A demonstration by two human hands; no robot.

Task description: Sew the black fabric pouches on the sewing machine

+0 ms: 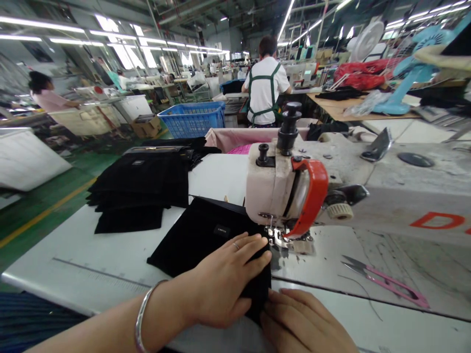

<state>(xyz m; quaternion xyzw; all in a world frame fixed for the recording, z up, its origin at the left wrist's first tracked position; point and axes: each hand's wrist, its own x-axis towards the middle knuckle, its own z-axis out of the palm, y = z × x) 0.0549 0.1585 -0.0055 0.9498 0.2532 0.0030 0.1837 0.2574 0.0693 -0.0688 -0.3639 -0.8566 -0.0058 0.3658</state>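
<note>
A black fabric piece (187, 230) with a small dark label (222, 231) lies on the white sewing table, its right edge beside the presser foot (274, 236) of a sewing machine (268, 186). My left hand (224, 279) rests flat on the fabric, fingers stretched toward the foot; a ring and a silver bangle are on it. At the fabric's near right corner, my right hand (301, 321) has its fingers closed on the edge; its thumb is hidden. Pink-handled thread snips (390, 284) lie to the right on the machine bed.
A stack of black fabric pieces (143, 176) sits at the table's back left. Behind the table are a pink-lined bin (224, 137) and a blue plastic basket (193, 120). A co-worker (267, 83) stands beyond, facing away. A blue fan (408, 73) is at the right.
</note>
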